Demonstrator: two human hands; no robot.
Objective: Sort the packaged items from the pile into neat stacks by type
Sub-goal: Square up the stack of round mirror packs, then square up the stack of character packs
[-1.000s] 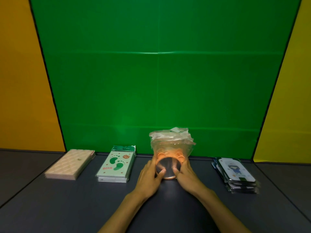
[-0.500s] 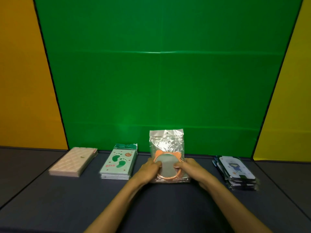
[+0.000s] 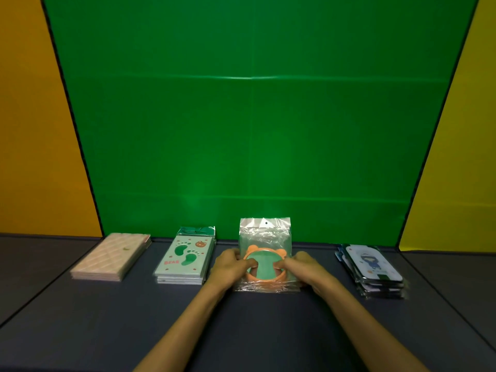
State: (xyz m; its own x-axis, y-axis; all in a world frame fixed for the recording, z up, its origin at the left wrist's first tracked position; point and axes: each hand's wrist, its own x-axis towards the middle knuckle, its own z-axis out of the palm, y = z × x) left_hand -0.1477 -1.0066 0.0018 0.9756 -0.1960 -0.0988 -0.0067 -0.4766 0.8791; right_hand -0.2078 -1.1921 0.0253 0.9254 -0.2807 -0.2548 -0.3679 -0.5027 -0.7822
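A stack of orange bear-eared mirrors in clear bags (image 3: 265, 238) lies on the dark table (image 3: 107, 318) at the middle back. My left hand (image 3: 230, 265) grips its left side, thumb on the mirror face. On the right side, my right hand (image 3: 304, 267) grips the stack the same way. Three other stacks stand in the same row: pink quilted packs (image 3: 111, 255) far left, mint footprint "BEAR" packs (image 3: 185, 257) beside my left hand, and blue cartoon packs (image 3: 371, 268) at the right.
A green backdrop (image 3: 252, 130) rises right behind the row, with yellow walls on both sides. Table seams run along the left and right edges.
The bundle of mirror bags, held upright a second ago, has been laid down flat on the table. Both hands still hold its sides.
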